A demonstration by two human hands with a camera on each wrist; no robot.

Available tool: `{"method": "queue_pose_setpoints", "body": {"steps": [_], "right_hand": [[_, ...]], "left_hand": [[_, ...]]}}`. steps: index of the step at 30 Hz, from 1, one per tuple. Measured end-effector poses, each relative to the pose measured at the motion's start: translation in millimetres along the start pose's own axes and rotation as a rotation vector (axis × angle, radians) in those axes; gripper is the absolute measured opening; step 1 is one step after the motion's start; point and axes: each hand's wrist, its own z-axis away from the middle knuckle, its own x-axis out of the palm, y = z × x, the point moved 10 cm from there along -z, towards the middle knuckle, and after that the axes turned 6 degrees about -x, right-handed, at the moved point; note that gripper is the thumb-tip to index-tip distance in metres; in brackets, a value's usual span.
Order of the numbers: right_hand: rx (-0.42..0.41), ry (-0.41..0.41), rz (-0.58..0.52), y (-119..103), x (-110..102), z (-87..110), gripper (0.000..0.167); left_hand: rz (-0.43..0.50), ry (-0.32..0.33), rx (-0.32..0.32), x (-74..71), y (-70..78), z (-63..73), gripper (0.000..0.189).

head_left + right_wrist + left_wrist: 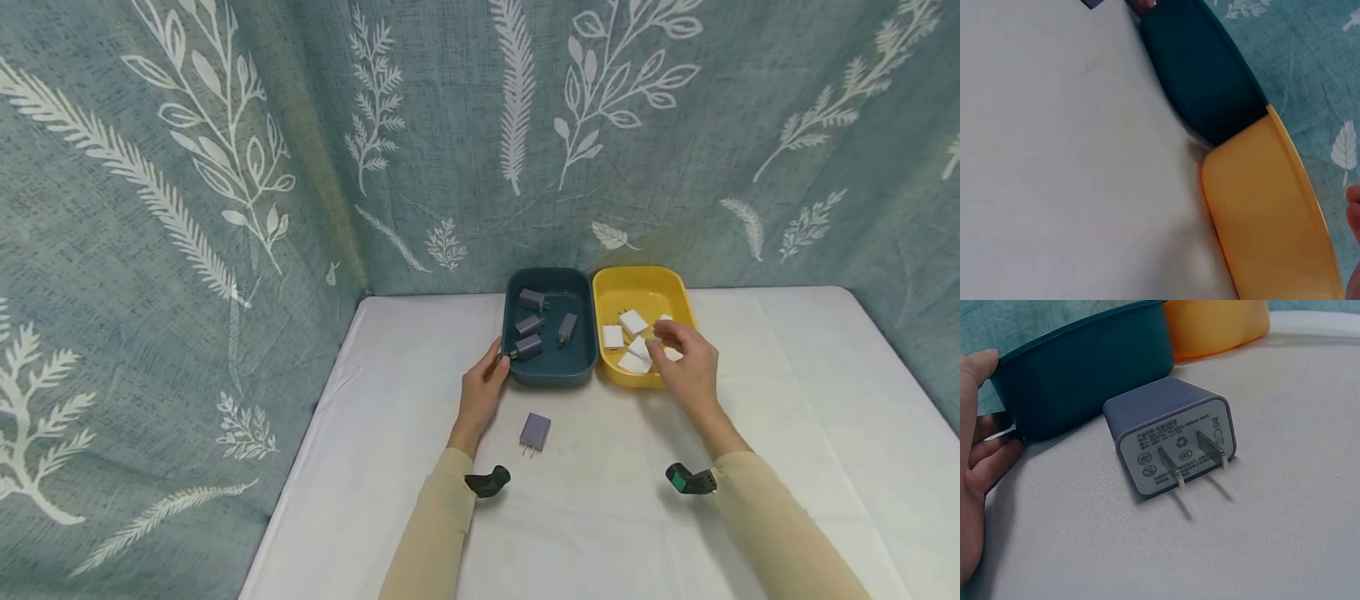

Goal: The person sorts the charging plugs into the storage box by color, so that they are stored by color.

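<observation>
My left hand (482, 392) touches the outer left wall, near the front corner, of a dark teal bin (558, 377) holding several purple-grey charger plugs (531, 322). Another purple-grey charger plug (1166, 419) lies on the tabletop in front of this bin, prongs toward me. Over the right side of a yellow bin (637, 279) hovers my right hand (686, 367), thumb and index finger bent with a gap between them; I see nothing held there. White charger plugs (633, 322) lie scattered inside the yellow bin. In the right wrist view, only fingertips (1352, 206) show.
Both bins stand side by side on a white-covered table (600, 533), near its back edge. A teal curtain with white leaf prints (465, 167) hangs behind and along the sides. Black wrist devices (489, 482) sit at both cuffs.
</observation>
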Motion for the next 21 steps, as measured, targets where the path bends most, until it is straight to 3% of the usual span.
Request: {"method": "queue_pose_setpoints", "body": {"steps": [6, 15, 21], "right_hand": [[-0.027, 0.004, -0.039, -4.8, 6.4, 8.3, 0.025], [-0.027, -0.02, -0.054, -10.1, 16.8, 15.2, 0.025], [-0.041, -0.011, -0.122, -18.6, 20.6, 19.0, 0.024]], "left_hand": [[0.003, -0.011, -0.02, 0.4, 2.1, 3.4, 0.048], [0.014, -0.01, 0.003, 0.7, 2.1, 2.0, 0.048], [0.01, -0.008, -0.003, 0.5, 2.1, 0.8, 0.048]]}}
